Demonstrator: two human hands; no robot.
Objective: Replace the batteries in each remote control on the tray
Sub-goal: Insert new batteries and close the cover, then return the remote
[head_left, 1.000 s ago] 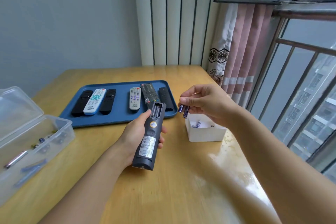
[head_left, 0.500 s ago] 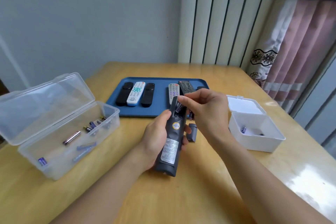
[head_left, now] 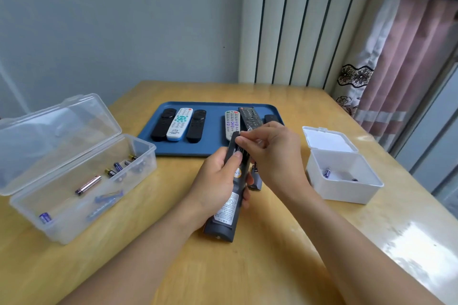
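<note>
My left hand (head_left: 215, 186) grips a dark grey remote (head_left: 226, 208) held back-side up above the table, its battery bay at the top end uncovered. My right hand (head_left: 270, 153) pinches a battery (head_left: 240, 148) at that bay; a second battery (head_left: 254, 168) pokes out below the palm. The remote's loose cover (head_left: 256, 181) lies on the table under my right hand. The blue tray (head_left: 213, 109) behind holds several remotes: two black ones and a white one (head_left: 179, 124) at left, a grey one (head_left: 232, 122) and dark ones at right.
A clear lidded box (head_left: 74, 181) at left holds several batteries. A white box (head_left: 344, 176) at right, lid up, holds a couple of batteries. A striped panel, a pink curtain and a window stand behind the wooden table (head_left: 272, 267).
My right hand carried the batteries from above the white box to the remote's bay and now presses one in. The view has swung left, which brings the clear box into sight.
</note>
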